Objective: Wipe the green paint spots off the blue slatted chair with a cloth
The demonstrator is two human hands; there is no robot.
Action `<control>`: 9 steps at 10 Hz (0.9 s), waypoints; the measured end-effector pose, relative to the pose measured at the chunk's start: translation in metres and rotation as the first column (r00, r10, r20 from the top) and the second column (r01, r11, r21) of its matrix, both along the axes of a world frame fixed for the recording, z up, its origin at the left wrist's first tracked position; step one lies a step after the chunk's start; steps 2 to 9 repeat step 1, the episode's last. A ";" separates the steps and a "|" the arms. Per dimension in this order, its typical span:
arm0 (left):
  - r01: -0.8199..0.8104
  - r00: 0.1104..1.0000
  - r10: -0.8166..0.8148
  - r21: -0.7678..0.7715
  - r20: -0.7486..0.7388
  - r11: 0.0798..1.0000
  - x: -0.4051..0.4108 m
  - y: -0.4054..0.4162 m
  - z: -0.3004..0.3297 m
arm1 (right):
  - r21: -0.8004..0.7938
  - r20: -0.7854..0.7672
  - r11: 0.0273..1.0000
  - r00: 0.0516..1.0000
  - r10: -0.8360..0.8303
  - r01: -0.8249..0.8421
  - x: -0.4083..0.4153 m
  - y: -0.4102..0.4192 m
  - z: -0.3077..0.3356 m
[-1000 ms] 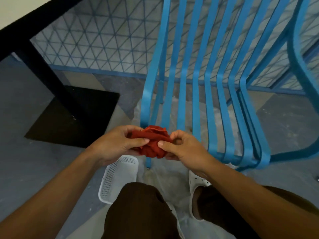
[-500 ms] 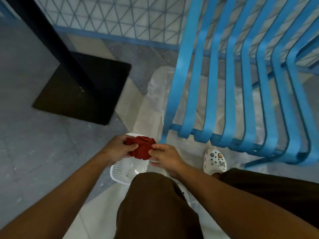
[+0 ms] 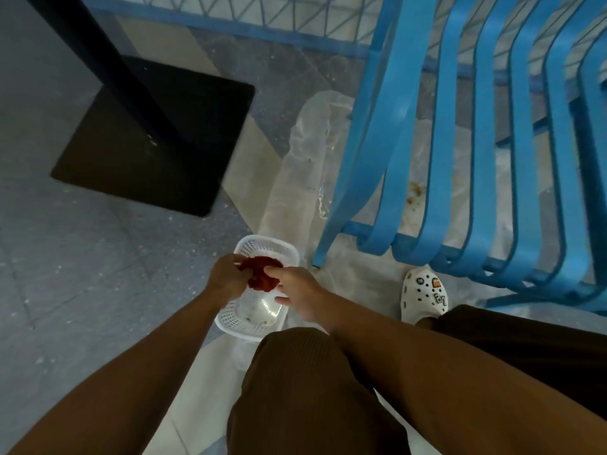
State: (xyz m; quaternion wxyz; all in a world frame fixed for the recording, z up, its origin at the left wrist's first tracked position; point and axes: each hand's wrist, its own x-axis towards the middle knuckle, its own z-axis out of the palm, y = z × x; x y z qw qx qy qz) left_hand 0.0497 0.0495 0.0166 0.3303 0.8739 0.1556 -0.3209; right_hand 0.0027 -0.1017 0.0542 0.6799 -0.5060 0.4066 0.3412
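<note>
Red and bunched, the cloth (image 3: 262,276) sits over the far end of the white plastic basket (image 3: 244,326), my left hand (image 3: 226,277) gripping it while my right hand (image 3: 297,287) pinches its edge with thumb and forefinger, other fingers loose. I hold it low, probably to drop it in. The blue slatted chair (image 3: 460,159) stands right, apart; no green spots show.

Beneath you the floor (image 3: 82,257) is grey speckled stone crossed by a pale beige band. A clear plastic sheet (image 3: 305,178) lies on it, running under the blue slatted chair (image 3: 460,192), whose front leg stands on the sheet. The white perforated basket (image 3: 262,251) rests at the sheet's edge. A black square pedestal base (image 3: 147,136) sits to your left, and your white clog (image 3: 423,297) stands by the chair.
</note>
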 end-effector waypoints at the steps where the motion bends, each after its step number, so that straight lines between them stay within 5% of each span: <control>1: 0.111 0.993 -0.117 0.153 0.031 0.982 -0.001 -0.006 -0.001 | -0.058 0.036 0.995 0.996 0.086 -0.084 -0.001 -0.004 0.011; 9: 0.111 0.993 -0.117 0.153 0.031 0.982 -0.001 -0.006 -0.001 | -0.058 0.036 0.995 0.996 0.086 -0.084 -0.001 -0.004 0.011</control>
